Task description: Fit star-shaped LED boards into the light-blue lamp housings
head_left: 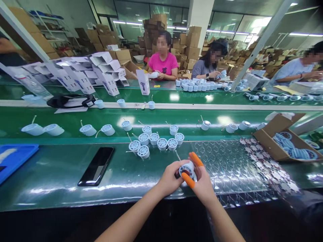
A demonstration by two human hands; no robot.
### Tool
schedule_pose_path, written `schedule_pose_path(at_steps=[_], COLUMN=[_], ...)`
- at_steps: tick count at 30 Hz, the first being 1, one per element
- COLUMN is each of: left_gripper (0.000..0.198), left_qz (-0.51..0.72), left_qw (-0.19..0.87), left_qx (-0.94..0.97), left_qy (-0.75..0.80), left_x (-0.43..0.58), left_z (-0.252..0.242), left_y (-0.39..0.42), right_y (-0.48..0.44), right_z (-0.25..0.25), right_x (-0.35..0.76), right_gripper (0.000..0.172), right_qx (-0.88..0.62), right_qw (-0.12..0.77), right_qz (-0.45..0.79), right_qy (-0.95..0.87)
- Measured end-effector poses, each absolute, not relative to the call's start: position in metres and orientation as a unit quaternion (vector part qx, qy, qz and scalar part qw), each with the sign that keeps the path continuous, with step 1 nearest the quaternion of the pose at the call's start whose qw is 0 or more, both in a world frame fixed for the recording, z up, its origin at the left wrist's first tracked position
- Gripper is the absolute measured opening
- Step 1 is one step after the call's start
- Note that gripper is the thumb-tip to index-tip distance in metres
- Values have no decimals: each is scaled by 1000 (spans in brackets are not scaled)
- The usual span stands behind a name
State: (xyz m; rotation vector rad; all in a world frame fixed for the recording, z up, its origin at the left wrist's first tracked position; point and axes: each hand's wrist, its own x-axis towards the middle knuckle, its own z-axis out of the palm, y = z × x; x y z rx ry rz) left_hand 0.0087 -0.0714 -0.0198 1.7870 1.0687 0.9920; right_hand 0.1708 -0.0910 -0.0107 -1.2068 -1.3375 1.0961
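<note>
Left hand (169,178) and right hand (202,184) are both pinching the pale-blue cup (191,167) over the bench (59,171), near its front edge. Those orange finger covers (188,180) could slip imo, and the wire (178,155) poking up might snag.

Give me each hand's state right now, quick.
Left hand: closed, holding a light-blue round part.
Right hand: closed on the same part, with orange finger covers on the thumb and one finger.
</note>
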Motion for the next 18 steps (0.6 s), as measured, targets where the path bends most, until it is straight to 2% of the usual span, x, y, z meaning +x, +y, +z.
schedule_pose_path(at_steps=[3,7,9,13,15,18], left_gripper=[50,61,62,57,53,58], left_qz=[448,496,451,282,240,148], left_qw=[387,287,243,219,183,135], left_qx=[726,731,777,871,881,866], left_qy=[350,371,366,339,364,459], left_x=[19,37,52,87,101,114], left_z=[-14,-3,7,34,42,40], left_y=[-75,-71,-59,3,58,152], right_y=[-104,-106,-96,-65,-53,-45], right_z=[12,31,28,4,-11,-26], right_x=[173,182,193,238,276,345], right_gripper=[78,74,74,80,72,49], right_qx=[-444,-479,-494,-478,-523,-668], right_qw=[544,583,601,639,621,516], right_qz=[540,503,486,472,429,297], right_qy=[-465,-421,-398,-374,-396,-447])
